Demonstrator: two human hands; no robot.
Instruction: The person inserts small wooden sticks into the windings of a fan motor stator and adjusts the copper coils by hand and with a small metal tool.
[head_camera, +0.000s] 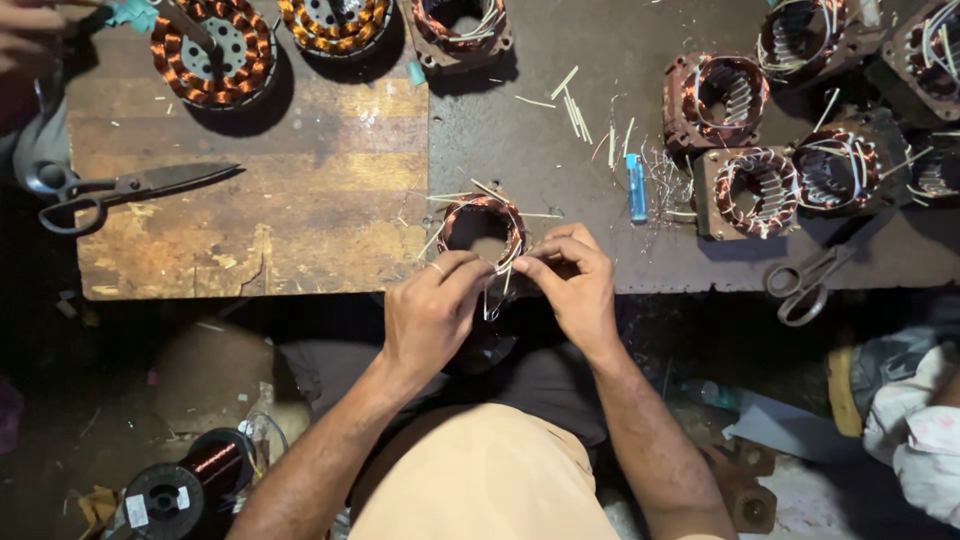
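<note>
A dark worktop (560, 140) fills the upper frame, a wooden board (250, 190) on its left part. At centre, on the near edge, sits a copper-wound stator (482, 228). Both hands meet at its lower rim: the left hand (430, 310) and right hand (575, 285) each pinch thin pale wire ends (500, 285). Scissors (120, 190) lie left, a blue lighter (637, 187) right of centre
</note>
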